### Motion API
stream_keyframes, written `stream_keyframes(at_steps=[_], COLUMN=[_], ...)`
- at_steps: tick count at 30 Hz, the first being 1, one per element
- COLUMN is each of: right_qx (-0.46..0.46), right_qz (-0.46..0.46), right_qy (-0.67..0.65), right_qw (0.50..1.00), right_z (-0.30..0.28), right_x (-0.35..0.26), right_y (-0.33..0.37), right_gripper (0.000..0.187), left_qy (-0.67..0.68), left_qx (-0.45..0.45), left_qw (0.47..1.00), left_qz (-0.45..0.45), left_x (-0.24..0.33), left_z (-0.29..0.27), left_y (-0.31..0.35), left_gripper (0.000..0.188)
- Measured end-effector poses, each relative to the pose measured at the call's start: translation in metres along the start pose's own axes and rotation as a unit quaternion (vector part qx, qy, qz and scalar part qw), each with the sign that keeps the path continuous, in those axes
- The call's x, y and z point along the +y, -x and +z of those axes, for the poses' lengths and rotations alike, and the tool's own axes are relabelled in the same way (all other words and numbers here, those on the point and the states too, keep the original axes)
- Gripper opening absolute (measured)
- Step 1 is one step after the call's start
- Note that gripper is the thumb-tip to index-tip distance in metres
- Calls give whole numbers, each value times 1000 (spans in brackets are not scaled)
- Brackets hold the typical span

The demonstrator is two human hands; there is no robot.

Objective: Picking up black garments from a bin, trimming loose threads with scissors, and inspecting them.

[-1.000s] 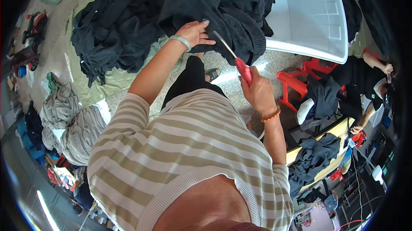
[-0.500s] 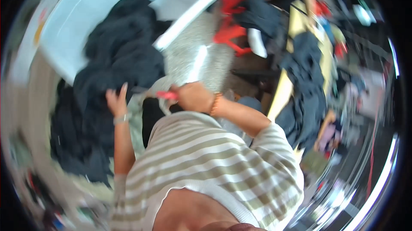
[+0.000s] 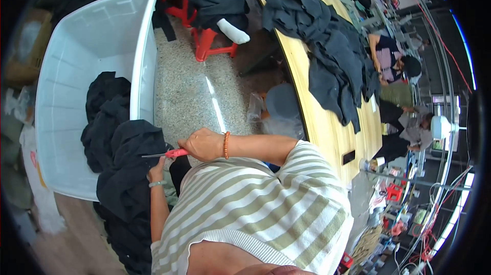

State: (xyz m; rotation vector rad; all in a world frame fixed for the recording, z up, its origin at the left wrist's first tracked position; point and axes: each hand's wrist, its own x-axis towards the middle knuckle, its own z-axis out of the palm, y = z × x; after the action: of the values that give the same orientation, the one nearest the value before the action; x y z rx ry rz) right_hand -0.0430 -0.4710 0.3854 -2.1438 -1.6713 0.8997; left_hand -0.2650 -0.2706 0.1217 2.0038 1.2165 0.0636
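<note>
My right hand [image 3: 200, 144] is closed round the red handle of a pair of scissors [image 3: 177, 153]. Their thin metal blades point left, over dark cloth [image 3: 134, 141]. My left hand [image 3: 156, 170] is at the right edge of this cloth, just below the blades, with the thumb showing and the other fingers mostly hidden; it appears to grip the edge. The cloth hangs over the near side of a large white plastic bin [image 3: 66, 121], with more dark cloth inside it and below my left forearm.
On the right stands a long wooden table [image 3: 296, 65] with a heap of dark garments [image 3: 332, 45] and a phone [image 3: 348, 157]. Red stools [image 3: 204, 45] stand ahead, near a white-socked foot [image 3: 232, 31]. Several people work beyond the table. A grey round-topped object [image 3: 282, 102] sits beside it.
The view has swung, so the bin now lies further left and lower. My left hand, earlier with its fingers apart, is now at the cloth's edge beneath the blades. The scissors remain in my right hand.
</note>
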Motion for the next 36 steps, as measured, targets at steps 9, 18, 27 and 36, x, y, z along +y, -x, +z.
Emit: stream_keyframes(at_steps=[9, 18, 27, 36], right_qx=[59, -8, -44, 140], right_qz=[78, 54, -1, -31], right_qy=[68, 24, 0, 36], right_qw=[993, 998, 999, 989], right_z=[-19, -23, -30, -43], right_x=[15, 30, 17, 25], right_y=[33, 29, 2, -73], right_gripper=[25, 26, 29, 29], left_qy=[495, 771, 806, 156], left_qx=[-85, -54, -136, 261], left_qw=[864, 613, 561, 953], left_qz=[34, -164, -131, -9], left_x=[27, 132, 149, 67], left_z=[1, -66, -73, -178], left_y=[-49, -6, 1, 71], left_gripper=[38, 33, 34, 35])
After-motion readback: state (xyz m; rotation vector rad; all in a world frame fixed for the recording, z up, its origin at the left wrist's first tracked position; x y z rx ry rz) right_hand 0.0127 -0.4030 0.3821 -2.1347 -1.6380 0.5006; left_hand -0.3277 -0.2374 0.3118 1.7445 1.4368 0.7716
